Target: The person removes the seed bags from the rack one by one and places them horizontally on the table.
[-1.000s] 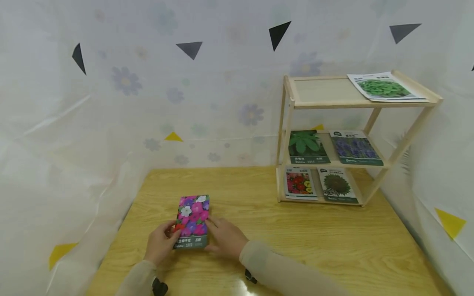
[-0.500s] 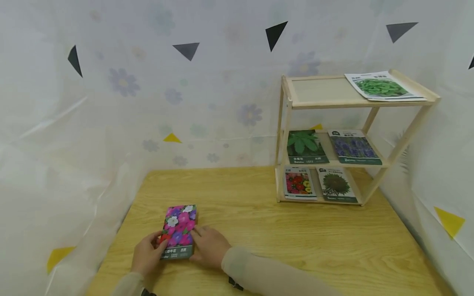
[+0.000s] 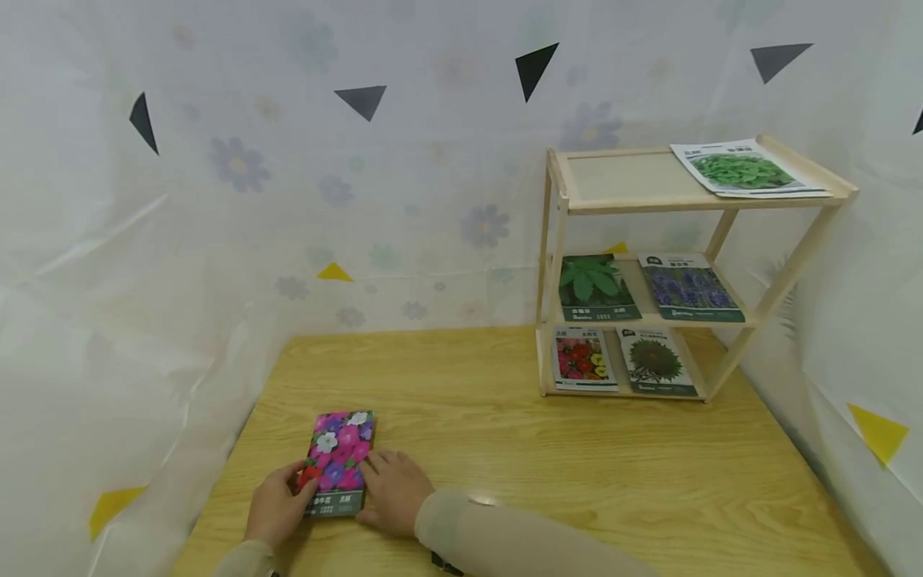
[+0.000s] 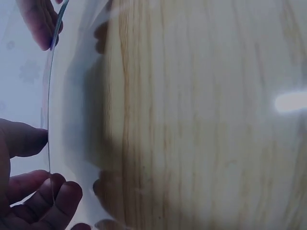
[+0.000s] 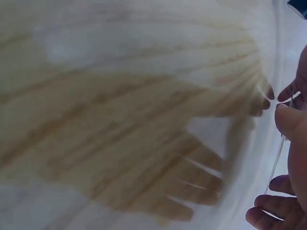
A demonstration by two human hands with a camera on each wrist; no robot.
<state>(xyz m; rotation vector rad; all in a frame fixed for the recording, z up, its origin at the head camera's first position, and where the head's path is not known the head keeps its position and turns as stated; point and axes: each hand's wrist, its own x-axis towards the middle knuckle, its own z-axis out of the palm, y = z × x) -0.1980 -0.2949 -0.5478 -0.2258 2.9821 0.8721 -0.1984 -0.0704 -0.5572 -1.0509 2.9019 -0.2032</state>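
Observation:
A flower packet (image 3: 337, 461) with pink, purple and white blooms lies face up at the left front of the table. The left hand (image 3: 276, 505) pinches its left edge, thumb on top. At the right edge, the right hand (image 3: 397, 490) holds the packet between thumb and fingers. In the left wrist view the packet appears as a thin edge (image 4: 48, 103) between the left thumb and fingers (image 4: 67, 199). The right wrist view shows the thin edge (image 5: 277, 160) beside the right hand (image 5: 295, 143).
A wooden shelf (image 3: 663, 206) stands at the back right. A green-leaf packet (image 3: 750, 171) lies on top, leaf (image 3: 597, 287) and purple-flower (image 3: 691, 287) packets on the middle tier, two more (image 3: 582, 359) below. Patterned sheeting (image 3: 404, 176) surrounds the wooden table (image 3: 505, 433).
Both hands and the flower packet have moved left and toward the near edge of the table. The hands have stayed at the packet's two sides. The shelf's packets are unchanged.

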